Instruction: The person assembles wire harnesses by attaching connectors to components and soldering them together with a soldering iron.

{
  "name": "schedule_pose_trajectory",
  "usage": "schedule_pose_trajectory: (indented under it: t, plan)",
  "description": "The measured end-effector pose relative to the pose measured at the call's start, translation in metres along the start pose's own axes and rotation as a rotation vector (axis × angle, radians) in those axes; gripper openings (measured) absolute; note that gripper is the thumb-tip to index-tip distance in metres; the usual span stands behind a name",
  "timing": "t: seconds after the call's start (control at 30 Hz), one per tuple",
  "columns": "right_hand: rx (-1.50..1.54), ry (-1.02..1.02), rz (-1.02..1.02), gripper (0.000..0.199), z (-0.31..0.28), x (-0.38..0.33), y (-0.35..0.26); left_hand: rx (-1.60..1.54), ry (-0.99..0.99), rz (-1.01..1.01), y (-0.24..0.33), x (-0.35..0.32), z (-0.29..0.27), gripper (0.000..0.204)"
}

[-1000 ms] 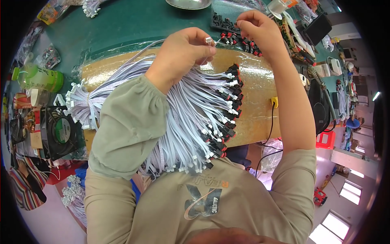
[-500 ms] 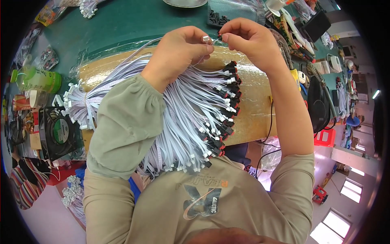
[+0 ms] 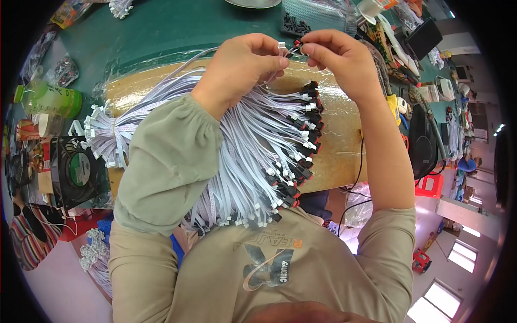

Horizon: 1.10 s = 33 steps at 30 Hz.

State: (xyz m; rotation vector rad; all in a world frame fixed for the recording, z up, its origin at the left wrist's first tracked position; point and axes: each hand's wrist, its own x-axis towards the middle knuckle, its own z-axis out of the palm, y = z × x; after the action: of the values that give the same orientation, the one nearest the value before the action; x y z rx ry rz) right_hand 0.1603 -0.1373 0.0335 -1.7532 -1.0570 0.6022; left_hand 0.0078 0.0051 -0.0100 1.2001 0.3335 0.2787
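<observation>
My left hand pinches the end of a thin white ribbon cable with a small white connector at its tip. My right hand holds a small black and red plug right against that connector. Both hands hover above a wooden board wrapped in clear film. A large fan of white ribbon cables with black and red plugs on their ends lies across the board and under my left forearm.
A bundle of white cables lies at the board's left end. A black fan and a green bottle sit left. Loose black plugs rest on the green table. Tools and devices crowd the right side.
My right hand came in from the upper right with a plug and now meets my left hand at the cable's white connector. The left hand stayed almost in place.
</observation>
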Motion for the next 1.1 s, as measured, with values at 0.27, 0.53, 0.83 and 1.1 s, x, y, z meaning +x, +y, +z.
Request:
schedule_pose_trajectory:
  t: [0.27, 0.53, 0.83, 1.1]
  plan:
    - [0.035, 0.002, -0.085, 0.02, 0.011, 0.001, -0.006, 0.012, -0.01, -0.005, 0.0, 0.0, -0.001, 0.022]
    - [0.007, -0.033, -0.107, 0.02, 0.01, 0.002, -0.005, 0.014, -0.004, 0.005, 0.0, 0.0, 0.0, 0.021]
    - [0.032, -0.037, -0.06, 0.02, 0.006, 0.002, -0.006, 0.014, 0.003, -0.001, 0.0, 0.0, 0.0, 0.021]
    - [-0.008, -0.081, -0.05, 0.021, 0.016, 0.003, -0.005, 0.052, 0.004, 0.019, -0.001, -0.001, 0.0, 0.024]
